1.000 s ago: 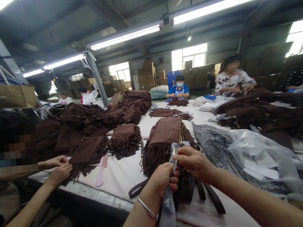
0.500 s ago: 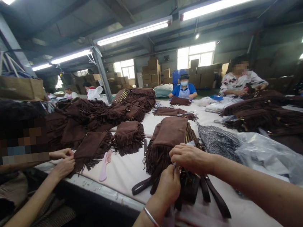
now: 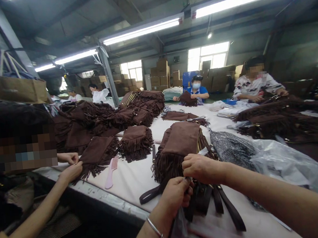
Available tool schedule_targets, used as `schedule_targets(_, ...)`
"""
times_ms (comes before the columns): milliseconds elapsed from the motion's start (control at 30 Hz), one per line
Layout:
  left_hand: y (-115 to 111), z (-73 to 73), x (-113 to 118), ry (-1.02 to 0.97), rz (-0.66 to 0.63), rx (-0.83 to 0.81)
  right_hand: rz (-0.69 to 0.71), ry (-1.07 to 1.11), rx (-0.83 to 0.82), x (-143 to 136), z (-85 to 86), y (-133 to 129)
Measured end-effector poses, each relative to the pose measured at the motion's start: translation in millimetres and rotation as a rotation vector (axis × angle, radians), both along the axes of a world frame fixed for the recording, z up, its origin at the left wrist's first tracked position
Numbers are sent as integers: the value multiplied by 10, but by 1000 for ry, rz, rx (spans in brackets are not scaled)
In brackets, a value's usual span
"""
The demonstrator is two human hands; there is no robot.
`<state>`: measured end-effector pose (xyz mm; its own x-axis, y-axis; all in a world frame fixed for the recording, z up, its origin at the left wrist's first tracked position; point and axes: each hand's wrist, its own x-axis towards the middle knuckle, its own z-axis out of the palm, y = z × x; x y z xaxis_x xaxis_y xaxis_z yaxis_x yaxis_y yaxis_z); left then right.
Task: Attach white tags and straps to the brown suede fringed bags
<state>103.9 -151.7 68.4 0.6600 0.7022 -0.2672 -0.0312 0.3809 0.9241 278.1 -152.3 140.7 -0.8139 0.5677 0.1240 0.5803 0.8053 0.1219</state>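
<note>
The left hand (image 3: 176,193) is nearly closed, and its fingers hold a clear sleeve (image 3: 178,228) that hangs down below it, over the near table edge; a silver bangle (image 3: 156,229) is around the left wrist. The right hand (image 3: 200,168) meets it from the right side, with the fingers bent and narrow; what is between its fingertips is hidden, so I cannot tell if they grip something.

Just beyond both hands lies the bag stack (image 3: 181,137), brown, with fringe at its left side and gold zips at its right side; dark straps (image 3: 231,210) spread from beneath the hands toward the near side, and one loop (image 3: 150,195) lies out to the left.

On the left of the stack is a smaller fringed stack (image 3: 136,136); nearer and more left, a pink comb (image 3: 111,173) lies on the pale table (image 3: 132,186); beside the comb is a brown pouch (image 3: 98,152), and a co-worker's hands (image 3: 72,168) are at its left end. Farther left there is a big brown heap (image 3: 143,107); to the right of the bag stack lie a grey speckled cloth (image 3: 230,149) and a clear plastic bag (image 3: 291,165) with white pieces inside; at the far side, a person in blue (image 3: 198,92) holds a brown piece (image 3: 187,99).
</note>
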Motion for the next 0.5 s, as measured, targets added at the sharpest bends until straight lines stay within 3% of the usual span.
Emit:
schedule_targets(133,92,74,-76,-244,-199,-459,-61,-6,102,27,-53,-136)
schedule_targets(233,122,65,-81,-317,-255,-626,-64,-1,171,67,-103,-201)
schedule_targets(367,52,18,-7,-191,-194,-461,-43,40,250,127,-223,-238)
schedule_targets(500,-45,-84,105,-91,-84,-168,-174,229,320,128,-360,-502)
